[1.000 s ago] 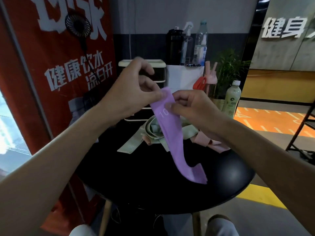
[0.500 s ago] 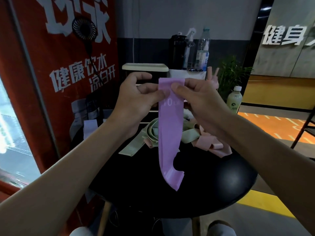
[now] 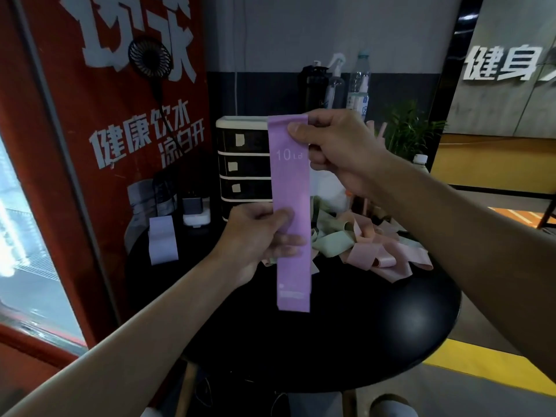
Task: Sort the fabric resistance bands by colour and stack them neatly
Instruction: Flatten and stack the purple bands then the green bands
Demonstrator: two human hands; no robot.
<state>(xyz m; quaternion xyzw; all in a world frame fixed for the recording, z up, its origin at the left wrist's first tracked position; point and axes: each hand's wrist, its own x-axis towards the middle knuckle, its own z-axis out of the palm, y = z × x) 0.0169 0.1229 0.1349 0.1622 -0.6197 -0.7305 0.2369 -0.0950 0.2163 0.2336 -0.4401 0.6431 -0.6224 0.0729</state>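
R hand [image 3: 340, 152] pinches top of flat purple fabric band w/ "10" print [image 3: 291, 188], L hand [image 3: 255, 236] grips its middle. Band hangs vertical above round black table [image 3: 391, 341]. Green/pink bands pile [image 3: 361, 245] behind; folded purple band [image 3: 162, 239] on table's left.

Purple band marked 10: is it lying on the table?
No, the purple band hangs upright, its top pinched by the right hand, its middle gripped by the left hand.

Purple band [image 3: 292, 188], green bands [image 3: 334, 240], pink bands [image 3: 365, 254], black table [image 3: 391, 341]
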